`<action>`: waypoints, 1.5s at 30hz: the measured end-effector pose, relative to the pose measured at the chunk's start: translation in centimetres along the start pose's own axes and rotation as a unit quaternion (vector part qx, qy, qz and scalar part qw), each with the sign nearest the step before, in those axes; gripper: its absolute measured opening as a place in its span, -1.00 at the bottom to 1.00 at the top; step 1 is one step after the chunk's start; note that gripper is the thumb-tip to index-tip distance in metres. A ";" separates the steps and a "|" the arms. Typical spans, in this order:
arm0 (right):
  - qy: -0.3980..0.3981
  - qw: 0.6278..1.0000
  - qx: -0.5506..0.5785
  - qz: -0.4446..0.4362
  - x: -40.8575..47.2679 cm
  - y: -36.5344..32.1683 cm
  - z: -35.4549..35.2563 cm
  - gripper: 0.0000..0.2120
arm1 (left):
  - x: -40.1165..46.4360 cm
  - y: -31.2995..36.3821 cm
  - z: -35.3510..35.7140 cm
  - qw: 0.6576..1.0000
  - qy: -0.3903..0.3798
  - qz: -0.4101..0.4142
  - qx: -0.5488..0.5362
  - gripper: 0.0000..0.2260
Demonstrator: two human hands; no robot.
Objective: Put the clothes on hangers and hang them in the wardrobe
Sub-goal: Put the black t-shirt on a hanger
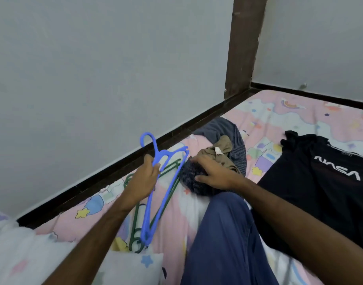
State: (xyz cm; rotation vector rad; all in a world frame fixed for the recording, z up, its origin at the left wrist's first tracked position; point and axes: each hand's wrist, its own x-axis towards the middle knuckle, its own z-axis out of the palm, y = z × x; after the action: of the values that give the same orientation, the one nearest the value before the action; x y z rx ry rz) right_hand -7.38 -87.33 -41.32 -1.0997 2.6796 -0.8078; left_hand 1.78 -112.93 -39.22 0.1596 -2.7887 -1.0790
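On bed: left hand [144, 179] grips hanger [156, 188].

Lit evenly and softly, moderately bright, with no single source in view. No hard shadows; only faint shading under the left hand [144, 177] and beneath the blue hanger [156, 194] on the bedsheet [295, 114]. No glare or blown highlights; grey wall [94, 68] slightly darker toward 10 o'clock. Wide-angle distortion evident: skirting line [135, 153] and wooden post [246, 46] leaning, forearms stretched toward 6 o'clock. Slight motion blur along the hanger's lower end and the green hangers [137, 237]. Overall softness and compression smearing, strongest on the white pillow [22, 254] at 8 o'clock. Lettering on the black T-shirt [320, 182] at 3 o'clock legible though soft-edged.
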 end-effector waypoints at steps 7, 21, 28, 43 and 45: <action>0.217 0.965 0.147 0.015 -1.5 -1.4 -8.9 -0.35 | 3.7 10.0 -5.3 0.960 0.008 0.191 0.206 -0.85; 0.407 0.804 0.339 0.272 -24.6 16.8 -20.1 -0.67 | 12.2 32.8 21.4 0.794 -0.102 0.567 0.194 -0.76; 0.665 0.440 0.505 0.331 -37.8 30.3 -21.2 -0.78 | 15.4 37.4 35.4 0.826 -0.128 0.544 0.079 -0.86; 0.755 0.341 0.501 0.251 -38.0 49.2 -27.4 -0.74 | 27.7 42.8 58.6 0.787 -0.297 0.460 0.285 -0.68; 0.750 0.350 0.498 0.260 -37.0 50.7 -28.0 -0.74 | 28.6 42.6 59.9 0.772 -0.315 0.469 0.293 -0.72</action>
State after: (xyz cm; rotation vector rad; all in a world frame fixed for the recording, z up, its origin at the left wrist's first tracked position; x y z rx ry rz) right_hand -20.46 -20.09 -47.09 1.4502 1.3856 -3.3990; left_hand -38.81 -46.39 -51.39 -1.6132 -2.8869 0.0402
